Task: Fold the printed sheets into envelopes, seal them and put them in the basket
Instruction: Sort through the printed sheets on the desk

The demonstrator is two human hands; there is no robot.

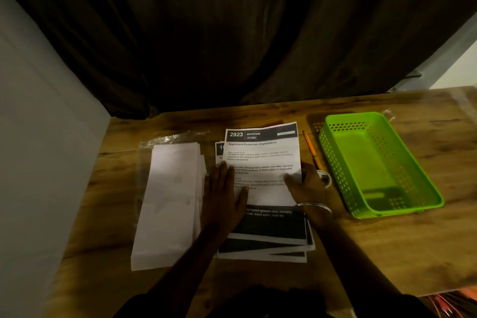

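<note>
Forearms [204,248]: both reach in from the bottom edge, over the near part of the table [387,253], and meet at the papers in the middle.
Left hand [223,193]: lies flat, palm down, with the fingers straight and close together. It presses on the left side of the stack of printed sheets [263,242] and overlaps the left edge of the top sheet [260,152].
Right hand [305,184]: pinches the right edge of the top sheet, with the thumb on the printed face and the fingers tucked behind the paper.
Bangle [316,205]: a thin metal ring sits round the right wrist.
Top sheet: white, with a dark header reading "2923 BEDROOM" and a title about nightstand organization. It lies face up on the stack, slightly askew, with its far end toward the curtain.
Stack of printed sheets: rests in the middle of the table, fanned a little, with black bands showing at the near end.
Envelopes [167,201]: a pile of long white ones lies just left of the stack, on a clear plastic wrapper [165,138].
Basket [335,152]: bright green and perforated, it stands on the table to the right of the papers, and no envelope is in it.
Pencil [311,150]: orange, it lies between the top sheet and the basket.
Small round object [325,178]: sits beside the right hand; I cannot tell what it is.
Curtain [232,33]: dark folds hang behind the table.
Wall [38,137]: pale, along the left side.
</note>
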